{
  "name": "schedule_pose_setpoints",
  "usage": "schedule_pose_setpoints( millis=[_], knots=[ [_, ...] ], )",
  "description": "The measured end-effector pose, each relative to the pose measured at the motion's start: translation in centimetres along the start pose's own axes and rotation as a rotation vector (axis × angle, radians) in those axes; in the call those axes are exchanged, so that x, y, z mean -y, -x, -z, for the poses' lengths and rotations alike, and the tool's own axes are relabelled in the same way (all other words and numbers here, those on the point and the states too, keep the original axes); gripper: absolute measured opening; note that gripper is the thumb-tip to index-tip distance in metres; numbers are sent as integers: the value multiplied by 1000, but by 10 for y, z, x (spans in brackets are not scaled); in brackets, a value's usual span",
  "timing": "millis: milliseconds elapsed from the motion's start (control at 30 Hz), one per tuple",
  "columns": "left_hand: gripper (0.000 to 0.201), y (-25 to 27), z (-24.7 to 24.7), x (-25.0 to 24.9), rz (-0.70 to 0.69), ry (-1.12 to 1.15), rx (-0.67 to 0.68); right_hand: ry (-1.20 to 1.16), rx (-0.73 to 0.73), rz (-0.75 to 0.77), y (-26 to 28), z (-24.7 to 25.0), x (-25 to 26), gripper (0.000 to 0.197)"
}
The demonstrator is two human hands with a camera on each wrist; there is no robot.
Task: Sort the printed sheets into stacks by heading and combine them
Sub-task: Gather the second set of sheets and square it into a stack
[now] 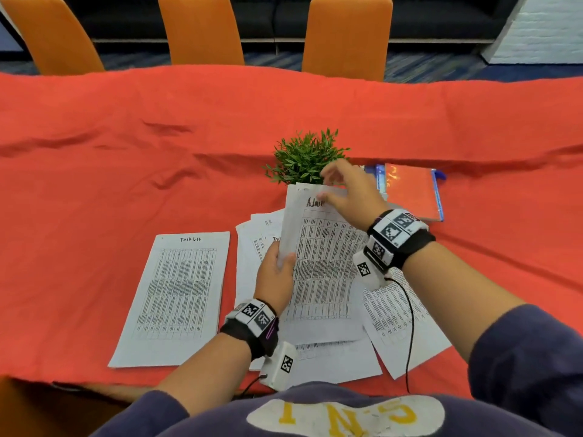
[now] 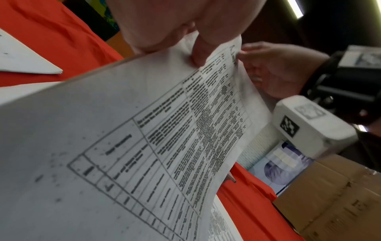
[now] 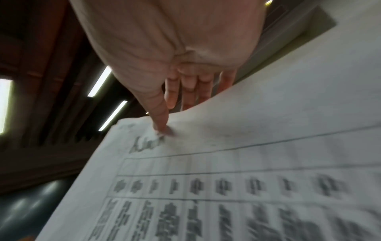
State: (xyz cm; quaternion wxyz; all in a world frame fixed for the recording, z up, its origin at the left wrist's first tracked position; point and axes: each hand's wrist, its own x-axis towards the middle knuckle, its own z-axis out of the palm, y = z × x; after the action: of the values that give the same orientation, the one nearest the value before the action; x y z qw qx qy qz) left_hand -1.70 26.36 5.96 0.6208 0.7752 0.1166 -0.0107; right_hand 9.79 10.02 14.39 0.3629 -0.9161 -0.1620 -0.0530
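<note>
A printed sheet headed "Admin" is held up, tilted, over a loose pile of printed sheets. My left hand pinches the sheet's left edge, its thumb on the printed side. My right hand pinches the top edge by the heading. In the right wrist view the thumb presses the front of the sheet and the fingers lie behind it. A sheet headed "Task List" lies flat and alone to the left.
The table wears a wrinkled red cloth. A small green plant stands just behind the raised sheet. An orange notebook with blue-edged items lies to the right of it. Orange chairs line the far side.
</note>
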Motion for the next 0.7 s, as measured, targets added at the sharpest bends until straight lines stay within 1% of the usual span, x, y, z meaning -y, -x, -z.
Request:
schedule_pose_setpoints(
  millis=[67,100,133,167,200,233,267,300,333,367,400,500,533,633,700],
  knots=[
    [24,-3,5,-3,3,29,-17,18,-190,-130,7,5,-21,57],
    [24,-4,9,-5,9,41,-22,1,-263,-220,13,8,-36,72],
    [25,-7,12,-4,12,60,-29,-61,-299,-323,21,10,-49,88],
    [25,-9,16,-5,13,80,-35,-177,-296,-437,28,12,-61,104],
    [25,-11,19,-4,11,101,-39,-342,-254,-553,36,10,-73,118],
    [25,-13,22,-4,10,121,-42,-513,-177,-646,43,7,-82,130],
    [25,-16,23,-5,9,140,-47,-652,-79,-697,51,4,-88,138],
    [26,-17,24,-6,9,155,-49,-748,20,-708,57,-1,-92,141],
    [27,-19,24,-8,8,169,-48,-804,89,-700,62,-6,-94,138],
    [27,-20,24,-11,3,182,-42,-838,112,-673,65,-10,-96,127],
    [27,-21,23,-13,-3,188,-36,-855,103,-634,67,-13,-95,112],
    [27,-20,20,-19,-23,172,-47,-886,-23,-551,72,-13,-84,58],
    [27,-20,19,-21,-32,175,-59,-894,-55,-521,74,-11,-80,48],
    [31,-17,18,-22,-54,195,-70,-846,-99,-415,81,-8,-70,23],
    [34,-13,16,-20,-49,196,-67,-823,-101,-406,88,-11,-63,24]
  ],
)
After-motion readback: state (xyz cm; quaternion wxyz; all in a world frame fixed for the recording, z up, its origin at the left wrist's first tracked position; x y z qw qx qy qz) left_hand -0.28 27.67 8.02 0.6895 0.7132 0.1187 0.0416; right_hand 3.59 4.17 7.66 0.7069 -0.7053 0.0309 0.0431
